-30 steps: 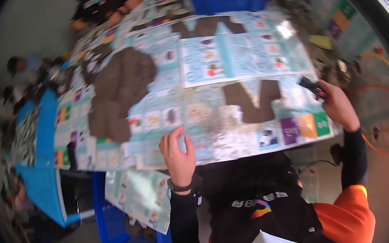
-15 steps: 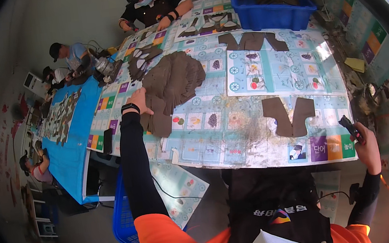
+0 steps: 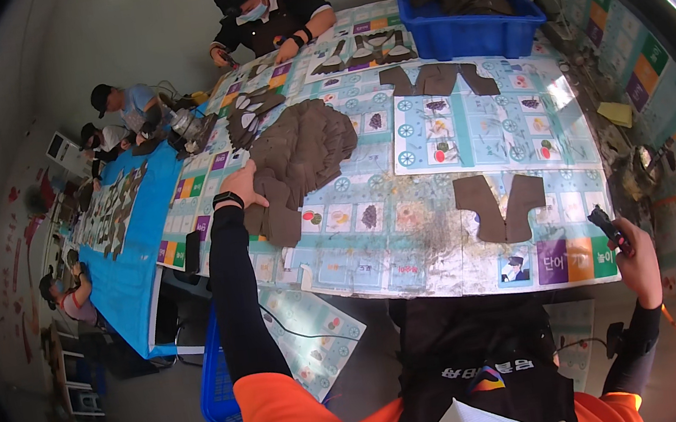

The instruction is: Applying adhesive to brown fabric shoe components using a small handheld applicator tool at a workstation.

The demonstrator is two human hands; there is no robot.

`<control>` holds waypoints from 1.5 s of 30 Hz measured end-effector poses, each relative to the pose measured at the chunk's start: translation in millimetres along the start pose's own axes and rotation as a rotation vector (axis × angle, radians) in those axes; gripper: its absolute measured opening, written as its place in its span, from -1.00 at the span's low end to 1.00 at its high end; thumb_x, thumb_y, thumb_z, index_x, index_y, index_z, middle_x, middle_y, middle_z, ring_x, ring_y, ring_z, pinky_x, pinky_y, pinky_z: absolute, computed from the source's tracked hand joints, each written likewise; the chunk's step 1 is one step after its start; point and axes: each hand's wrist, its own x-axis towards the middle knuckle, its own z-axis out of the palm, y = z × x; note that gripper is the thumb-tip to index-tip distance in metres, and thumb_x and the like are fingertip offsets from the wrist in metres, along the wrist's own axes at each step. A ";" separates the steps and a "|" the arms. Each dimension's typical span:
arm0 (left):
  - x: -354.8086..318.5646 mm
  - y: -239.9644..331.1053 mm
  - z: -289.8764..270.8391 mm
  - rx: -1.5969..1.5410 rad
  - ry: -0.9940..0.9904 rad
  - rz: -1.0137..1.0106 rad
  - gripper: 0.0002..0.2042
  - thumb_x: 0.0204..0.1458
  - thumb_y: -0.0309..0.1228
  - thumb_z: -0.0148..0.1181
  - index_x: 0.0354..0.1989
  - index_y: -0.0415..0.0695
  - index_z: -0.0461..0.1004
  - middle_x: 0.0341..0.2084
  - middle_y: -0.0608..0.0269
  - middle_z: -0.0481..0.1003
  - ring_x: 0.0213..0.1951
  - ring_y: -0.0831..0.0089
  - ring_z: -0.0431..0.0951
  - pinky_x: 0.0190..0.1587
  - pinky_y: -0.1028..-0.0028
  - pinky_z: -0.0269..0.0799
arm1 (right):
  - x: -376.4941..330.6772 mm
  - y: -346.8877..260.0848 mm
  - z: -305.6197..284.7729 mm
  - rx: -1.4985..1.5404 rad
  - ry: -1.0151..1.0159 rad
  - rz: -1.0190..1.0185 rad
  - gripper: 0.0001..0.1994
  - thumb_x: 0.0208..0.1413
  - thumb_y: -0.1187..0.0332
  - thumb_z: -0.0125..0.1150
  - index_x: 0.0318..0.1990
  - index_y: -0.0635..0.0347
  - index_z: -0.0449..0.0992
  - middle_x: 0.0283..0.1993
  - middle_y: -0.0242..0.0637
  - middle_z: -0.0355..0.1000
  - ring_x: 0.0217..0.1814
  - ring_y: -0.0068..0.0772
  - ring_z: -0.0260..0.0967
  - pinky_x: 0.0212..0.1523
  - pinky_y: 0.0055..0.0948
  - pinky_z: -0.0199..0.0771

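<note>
Brown fabric pieces (image 3: 301, 160) lie fanned in a big stack on the left of the tabletop (image 3: 442, 223); they look soft, floppy and light, best gathered at the near edge. Left hand (image 3: 243, 187) grips that edge, fingers curled into it. Right hand (image 3: 636, 257), off the tabletop's right corner, clasps a small dark tool (image 3: 604, 224).

Black long sleeves on both arms, orange at the shoulders. Black vest or apron front with a small coloured logo patch. Black smartwatch (image 3: 226, 200) on left wrist; hands bare.
</note>
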 end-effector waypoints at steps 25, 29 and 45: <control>-124.4 83.3 101.3 -0.089 0.447 -1.099 -0.32 0.04 0.02 0.24 0.17 -0.25 0.23 -0.03 -0.16 0.35 0.10 -0.05 0.37 0.01 -0.03 0.33 | 6.5 17.2 -15.0 0.120 -0.048 0.042 -0.52 -0.29 0.71 -0.06 -0.07 0.35 0.43 -0.42 -0.19 0.44 -0.42 -0.38 0.29 -0.34 -0.50 0.29; -146.4 117.1 79.4 -0.026 0.766 -0.843 -0.43 0.07 -0.21 0.22 0.20 -0.24 0.26 0.04 -0.08 0.34 0.09 -0.04 0.37 0.00 -0.01 0.31 | 26.4 7.1 -15.8 0.235 -0.076 0.074 -0.58 -0.19 0.65 0.15 -0.05 0.44 0.50 -0.41 -0.19 0.50 -0.35 -0.59 0.34 -0.29 -0.52 0.36; -165.5 316.6 75.0 -0.794 0.761 0.055 -0.87 0.03 -0.59 0.09 -0.24 -0.20 0.49 -0.32 0.08 0.47 -0.21 0.05 0.42 -0.09 0.19 0.32 | 140.6 -89.6 62.1 -0.042 -0.520 -0.004 -0.64 -0.22 0.47 0.29 -0.16 0.37 0.53 -0.45 -0.14 0.51 -0.43 -0.31 0.38 -0.31 -0.36 0.39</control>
